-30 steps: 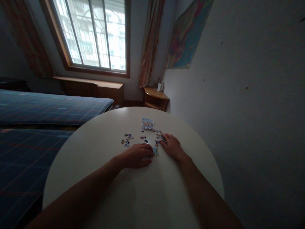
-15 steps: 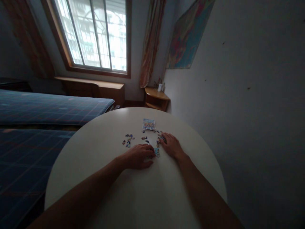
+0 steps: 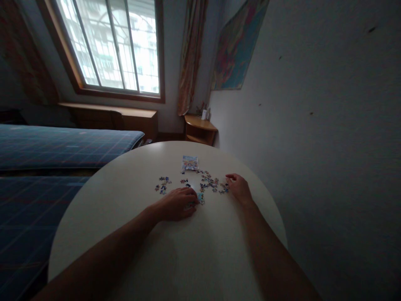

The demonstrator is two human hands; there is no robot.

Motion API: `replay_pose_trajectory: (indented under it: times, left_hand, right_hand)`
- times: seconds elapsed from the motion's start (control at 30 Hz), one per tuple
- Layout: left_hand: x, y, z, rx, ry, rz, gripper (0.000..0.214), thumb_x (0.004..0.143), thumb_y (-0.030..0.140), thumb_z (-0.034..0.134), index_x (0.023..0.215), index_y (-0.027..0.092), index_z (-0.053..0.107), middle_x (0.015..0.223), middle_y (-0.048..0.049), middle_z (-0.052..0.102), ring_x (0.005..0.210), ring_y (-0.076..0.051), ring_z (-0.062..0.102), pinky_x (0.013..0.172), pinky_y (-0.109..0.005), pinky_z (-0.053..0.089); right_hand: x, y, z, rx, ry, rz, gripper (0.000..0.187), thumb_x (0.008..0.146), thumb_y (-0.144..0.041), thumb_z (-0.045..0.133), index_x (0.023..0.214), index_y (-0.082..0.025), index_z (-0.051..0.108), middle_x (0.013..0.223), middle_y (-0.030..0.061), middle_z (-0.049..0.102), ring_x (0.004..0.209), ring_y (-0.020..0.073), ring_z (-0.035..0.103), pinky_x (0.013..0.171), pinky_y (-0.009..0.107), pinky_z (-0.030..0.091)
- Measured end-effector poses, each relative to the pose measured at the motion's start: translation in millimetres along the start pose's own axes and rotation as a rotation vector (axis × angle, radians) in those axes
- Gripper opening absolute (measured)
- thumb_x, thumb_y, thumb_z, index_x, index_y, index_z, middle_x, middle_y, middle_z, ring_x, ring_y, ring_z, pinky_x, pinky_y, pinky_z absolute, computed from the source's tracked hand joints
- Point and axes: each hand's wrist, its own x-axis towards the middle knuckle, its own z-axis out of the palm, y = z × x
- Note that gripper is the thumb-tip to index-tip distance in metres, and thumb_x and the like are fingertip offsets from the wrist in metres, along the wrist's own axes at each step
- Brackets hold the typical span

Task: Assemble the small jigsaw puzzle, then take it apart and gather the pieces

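Observation:
My left hand (image 3: 178, 204) lies on the table, its fingers slightly bent over a small joined patch of jigsaw puzzle (image 3: 200, 197). Part of the patch is hidden under the fingertips. Just past the right end of a spread of loose puzzle pieces (image 3: 209, 182) is my right hand (image 3: 239, 188), fingers apart and reaching toward the pieces; nothing shows in its grasp. A smaller group of pieces (image 3: 163, 184) is left of centre. Behind the pieces lies a printed picture packet (image 3: 189, 163).
All this rests on a round white table (image 3: 188, 259). A bed with a blue plaid mattress (image 3: 62, 146) stands along the left. The wall (image 3: 313, 167) rises close on the right. A corner shelf (image 3: 200, 123) and a window (image 3: 109, 46) are beyond the table.
My right hand has moved right, off the loose pieces, and more of them show, spread wider. My left hand stays at the joined patch. The view has turned slightly right.

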Motion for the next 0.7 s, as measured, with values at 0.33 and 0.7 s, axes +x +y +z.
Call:
replay_pose_trajectory:
  times: [0.33, 0.7]
  left_hand:
    - [5, 1, -0.9, 0.026, 0.013, -0.001, 0.019, 0.086, 0.025, 0.058, 0.104, 0.023, 0.063, 0.107, -0.0053, 0.062, 0.101, -0.02, 0.058, 0.092, -0.034, 0.046]
    - [5, -1, 1.0, 0.049, 0.01, 0.013, 0.02, 0.086, 0.027, 0.059, 0.105, 0.024, 0.061, 0.107, -0.0061, 0.061, 0.102, -0.021, 0.057, 0.094, -0.035, 0.044]
  right_hand:
    - [-3, 15, -12, -0.069, -0.024, 0.047, 0.021, 0.078, -0.033, 0.064, 0.092, -0.021, 0.075, 0.088, 0.0065, 0.075, 0.079, 0.0191, 0.066, 0.075, 0.029, 0.048]
    - [-5, 22, -17, -0.08, -0.08, 0.063, 0.017, 0.076, -0.035, 0.067, 0.084, -0.021, 0.073, 0.085, 0.0041, 0.075, 0.075, 0.0164, 0.067, 0.07, 0.026, 0.047]
